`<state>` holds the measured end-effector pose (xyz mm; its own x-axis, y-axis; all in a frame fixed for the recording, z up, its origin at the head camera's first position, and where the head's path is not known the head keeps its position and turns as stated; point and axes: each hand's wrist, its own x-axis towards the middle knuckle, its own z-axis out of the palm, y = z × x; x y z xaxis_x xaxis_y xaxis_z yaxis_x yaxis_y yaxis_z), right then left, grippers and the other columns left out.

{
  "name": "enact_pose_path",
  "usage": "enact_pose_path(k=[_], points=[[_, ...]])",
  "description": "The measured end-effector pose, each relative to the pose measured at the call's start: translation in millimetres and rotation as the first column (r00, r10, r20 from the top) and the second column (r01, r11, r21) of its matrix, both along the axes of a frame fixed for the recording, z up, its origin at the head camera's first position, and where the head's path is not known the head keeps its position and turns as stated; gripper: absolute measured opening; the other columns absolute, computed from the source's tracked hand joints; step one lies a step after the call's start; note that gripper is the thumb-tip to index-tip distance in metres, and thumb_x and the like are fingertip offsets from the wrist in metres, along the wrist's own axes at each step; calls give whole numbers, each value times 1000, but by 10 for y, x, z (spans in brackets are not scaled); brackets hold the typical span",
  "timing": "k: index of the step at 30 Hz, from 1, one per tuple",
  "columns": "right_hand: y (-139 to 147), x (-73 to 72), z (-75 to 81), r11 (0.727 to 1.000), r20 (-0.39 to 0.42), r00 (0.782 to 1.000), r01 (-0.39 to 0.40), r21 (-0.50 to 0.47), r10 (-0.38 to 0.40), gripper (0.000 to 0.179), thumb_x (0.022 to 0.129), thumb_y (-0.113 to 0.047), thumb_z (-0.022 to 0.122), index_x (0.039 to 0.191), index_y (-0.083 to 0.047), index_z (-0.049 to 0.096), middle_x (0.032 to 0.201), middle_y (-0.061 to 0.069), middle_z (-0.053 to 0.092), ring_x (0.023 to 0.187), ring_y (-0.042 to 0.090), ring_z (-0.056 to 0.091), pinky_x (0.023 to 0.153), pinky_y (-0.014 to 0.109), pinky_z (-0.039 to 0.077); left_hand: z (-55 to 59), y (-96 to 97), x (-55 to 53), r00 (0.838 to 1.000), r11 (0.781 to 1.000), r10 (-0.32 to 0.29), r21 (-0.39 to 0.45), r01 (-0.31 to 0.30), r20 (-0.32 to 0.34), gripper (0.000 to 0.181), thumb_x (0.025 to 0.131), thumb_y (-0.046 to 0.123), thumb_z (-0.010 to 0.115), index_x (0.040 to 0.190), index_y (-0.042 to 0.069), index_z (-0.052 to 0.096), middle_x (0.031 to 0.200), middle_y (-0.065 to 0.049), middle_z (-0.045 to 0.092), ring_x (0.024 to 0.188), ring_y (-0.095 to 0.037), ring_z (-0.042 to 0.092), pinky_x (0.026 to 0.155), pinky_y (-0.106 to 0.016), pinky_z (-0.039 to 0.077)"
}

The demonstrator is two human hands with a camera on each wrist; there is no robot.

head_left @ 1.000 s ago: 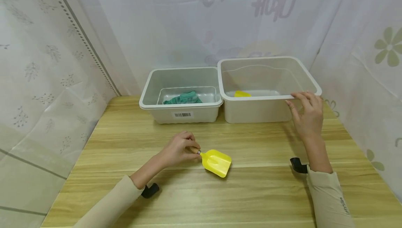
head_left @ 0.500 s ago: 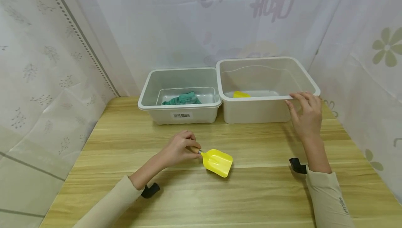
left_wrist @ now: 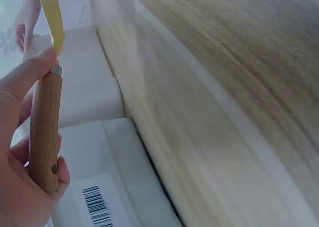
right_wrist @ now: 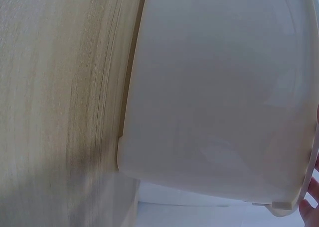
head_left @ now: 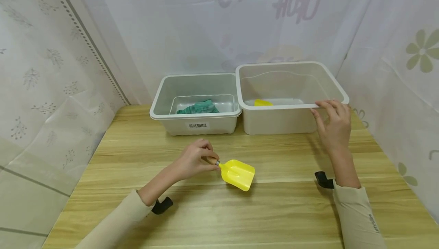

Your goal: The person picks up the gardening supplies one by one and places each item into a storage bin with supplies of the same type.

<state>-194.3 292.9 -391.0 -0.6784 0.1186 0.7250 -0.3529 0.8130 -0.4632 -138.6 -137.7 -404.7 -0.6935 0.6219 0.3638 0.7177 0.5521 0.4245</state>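
Observation:
A small hand shovel with a yellow blade (head_left: 237,174) and a wooden handle (left_wrist: 46,130) is held in my left hand (head_left: 195,160), thumb and fingers around the handle. Its blade points right, close over the table. My right hand (head_left: 334,125) grips the front rim of the larger white bin (head_left: 279,121) near its right corner, fingertips over the edge and thumb against the outside. Only a few of those fingers show at the edge of the right wrist view. A yellow piece (head_left: 263,102) lies inside this bin, partly hidden by the front wall.
Left of the larger bin stands a smaller light-grey bin (head_left: 171,121) with a barcode label, and a crumpled green cloth-like thing (head_left: 202,107) inside. Both bins sit at the back of the wooden table (head_left: 144,173). Printed curtains (head_left: 164,20) hang behind and at both sides.
My left hand and the shovel have risen slightly, and the blade has shifted a little to the right. My right hand stays on the bin's rim.

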Motion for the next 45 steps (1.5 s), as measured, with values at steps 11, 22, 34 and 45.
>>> enact_pose_path(k=[11,22,34,45], points=[[-6,0,7,1000,2,1000,6,-3,-6,29,96,-13,76,119,4,72,122,30,67,126,52,52,118,65,38,120,-2,-10,1000,1000,16,19,-16,10,21,76,19,97,92,12,85,88,2,66,84,-10,51,69,-19,48],[-13,4,10,1000,6,1000,9,-8,-9,29,96,-13,77,120,4,72,123,30,67,129,53,52,121,65,36,226,-19,-5,999,999,30,19,-30,-17,22,76,20,97,93,11,85,89,2,65,85,-10,53,72,-21,51],[-19,12,18,1000,4,1000,12,-8,-12,29,95,-12,78,119,3,72,122,31,66,128,53,51,117,65,39,300,-17,-22,998,998,40,44,-38,-42,24,75,21,97,94,10,86,89,0,65,86,-12,55,72,-22,53],[-21,17,20,1000,8,1000,10,-4,-10,29,95,-12,78,119,3,72,122,30,66,126,53,51,115,66,39,367,-9,-42,998,996,49,75,-46,-26,25,75,19,97,96,8,86,89,0,64,86,-12,55,71,-22,53]])
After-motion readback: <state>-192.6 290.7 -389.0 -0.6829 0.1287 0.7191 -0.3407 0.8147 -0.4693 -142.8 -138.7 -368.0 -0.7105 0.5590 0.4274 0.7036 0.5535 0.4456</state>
